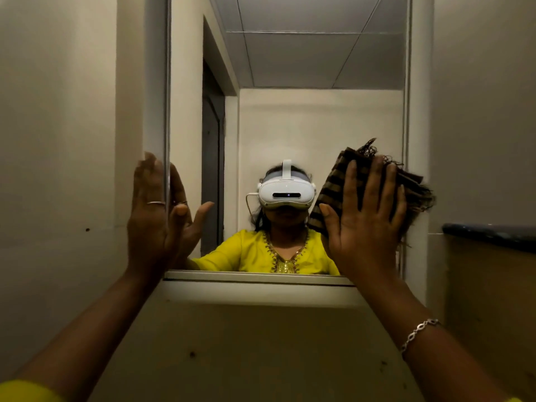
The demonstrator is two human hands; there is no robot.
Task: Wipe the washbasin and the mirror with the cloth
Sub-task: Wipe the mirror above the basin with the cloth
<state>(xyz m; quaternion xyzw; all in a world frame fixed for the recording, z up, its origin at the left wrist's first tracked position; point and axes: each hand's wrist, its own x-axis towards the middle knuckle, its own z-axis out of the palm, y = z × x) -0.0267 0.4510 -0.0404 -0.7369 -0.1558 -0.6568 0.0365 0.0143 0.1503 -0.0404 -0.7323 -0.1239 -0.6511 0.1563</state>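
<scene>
Pressing flat, right hand point(367, 224) spread with fingers extended on the striped cloth point(342, 187), cloth held against the mirror point(290, 111) near its right edge, left hand point(150, 216) open-palmed, laid along the mirror's left edge, washbasin not seen.

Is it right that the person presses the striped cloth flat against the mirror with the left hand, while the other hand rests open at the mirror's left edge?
Not quite: the head view shows the right hand pressing the striped cloth flat against the mirror. It is the left hand that rests open at the mirror's left edge, holding nothing.
</scene>
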